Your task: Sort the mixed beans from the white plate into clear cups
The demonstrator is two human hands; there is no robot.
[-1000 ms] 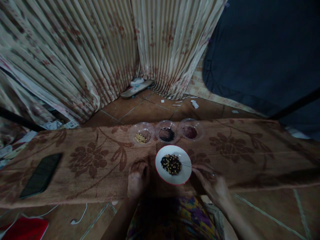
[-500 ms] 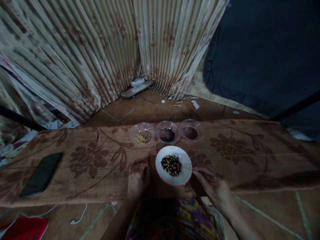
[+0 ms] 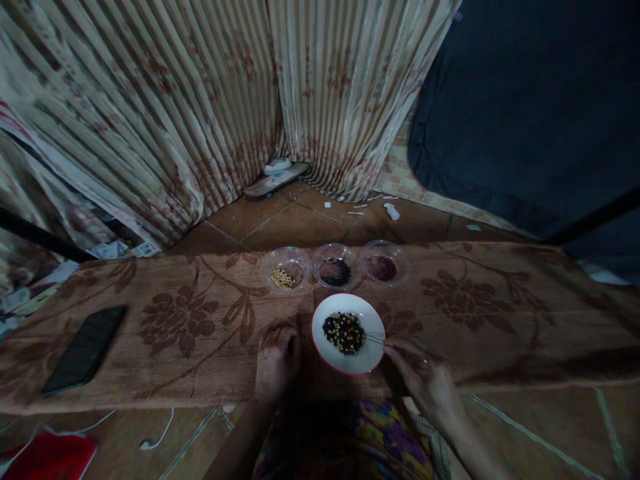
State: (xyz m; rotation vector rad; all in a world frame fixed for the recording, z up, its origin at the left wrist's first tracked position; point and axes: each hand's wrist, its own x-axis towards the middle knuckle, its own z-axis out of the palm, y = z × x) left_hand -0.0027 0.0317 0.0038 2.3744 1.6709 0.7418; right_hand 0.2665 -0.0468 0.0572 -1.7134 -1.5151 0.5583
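A white plate with a red rim [image 3: 373, 363] lies in front of me, bearing a pile of mixed dark and yellow beans [image 3: 344, 333]. My right hand [image 3: 420, 367] is closed on a thin pair of metal tweezers [image 3: 374, 338], whose tips reach over the plate to the edge of the pile. Left of the plate, my left hand [image 3: 278, 357] rests on the cloth with its fingers curled in; whether anything is inside is hidden. Behind the plate stand three clear plastic bowls: one with yellow beans [image 3: 283, 279], one with black beans [image 3: 336, 271], one with dark red beans [image 3: 384, 268].
A brown flowered cloth [image 3: 200, 373] covers the narrow table. A black phone [image 3: 85, 348] lies at its left end. Striped curtains [image 3: 210, 100] hang beyond, with scraps on the tiled floor [image 3: 280, 217]. A dark blue cover [image 3: 525, 113] is at the right.
The whole view has shifted very slightly. Both hands, the tweezers and the beans hold nearly the same places.
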